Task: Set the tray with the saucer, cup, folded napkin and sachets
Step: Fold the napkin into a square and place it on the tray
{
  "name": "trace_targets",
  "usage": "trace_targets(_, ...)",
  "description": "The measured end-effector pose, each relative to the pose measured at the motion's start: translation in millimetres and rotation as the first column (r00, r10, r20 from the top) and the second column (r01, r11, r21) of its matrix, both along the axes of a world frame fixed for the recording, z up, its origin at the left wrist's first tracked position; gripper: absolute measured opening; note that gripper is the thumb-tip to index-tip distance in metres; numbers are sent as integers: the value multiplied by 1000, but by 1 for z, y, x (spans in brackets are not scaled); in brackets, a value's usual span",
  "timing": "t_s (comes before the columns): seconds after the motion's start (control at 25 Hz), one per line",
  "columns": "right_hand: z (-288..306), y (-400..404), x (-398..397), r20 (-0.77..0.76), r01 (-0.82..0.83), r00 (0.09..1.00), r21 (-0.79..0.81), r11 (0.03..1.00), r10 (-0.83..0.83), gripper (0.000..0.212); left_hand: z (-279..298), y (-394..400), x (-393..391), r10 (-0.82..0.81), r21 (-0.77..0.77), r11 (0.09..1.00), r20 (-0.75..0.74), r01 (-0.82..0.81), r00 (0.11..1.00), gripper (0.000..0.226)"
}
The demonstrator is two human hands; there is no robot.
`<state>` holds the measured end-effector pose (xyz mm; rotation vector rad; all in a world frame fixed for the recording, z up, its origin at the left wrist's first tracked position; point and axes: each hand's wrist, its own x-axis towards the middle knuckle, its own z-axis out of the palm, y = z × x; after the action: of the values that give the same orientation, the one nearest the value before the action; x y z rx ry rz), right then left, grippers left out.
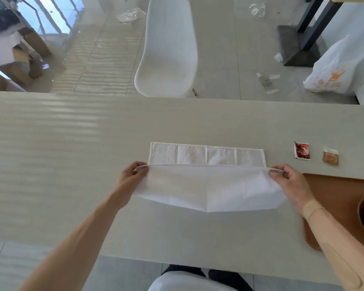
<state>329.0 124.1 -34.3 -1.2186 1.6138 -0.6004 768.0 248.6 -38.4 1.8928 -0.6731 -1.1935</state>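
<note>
Both hands, left hand (132,175) and right hand (286,177), each pinch a near corner of the white napkin (208,185) mid-counter (long axis nine-to-three); its far hem lies toward twelve o'clock.

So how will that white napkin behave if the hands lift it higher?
Likely floppy: the napkin sags between the left hand and right hand. Probably light, since fingertip pinches hold it. Its creases suggest folds will stay.

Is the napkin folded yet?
Half folded. Both hands, left and right, pinch the napkin at its near edge, lifted over the flat far part.
</note>
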Motion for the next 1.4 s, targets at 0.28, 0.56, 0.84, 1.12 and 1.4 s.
trace_targets(0.28,-19,-66,19,-113,5,994,-48,999,-10,3,-22,-69,16,62,40,997,-59,-60,996,8)
trace_targets(0.56,-52,-89,29,-447,-77,892,-7,997,66,14,-52,-108,12,-37,85,996,343,8,938,11)
trace_targets(0.84,-59,-88,30,-537,-106,839,0,994,89,13,-60,-114,10,-111,202,979,553,-4,826,14)
trace_targets(1.12,-54,-74,41,-702,-173,711,-113,978,45,33,-60,-109,-5,-197,272,962,731,-14,653,26)
trace_targets(1.4,-58,44,115,-781,-642,566,-218,735,263,50,-57,-43,-123,-388,89,801,830,592,400,43)
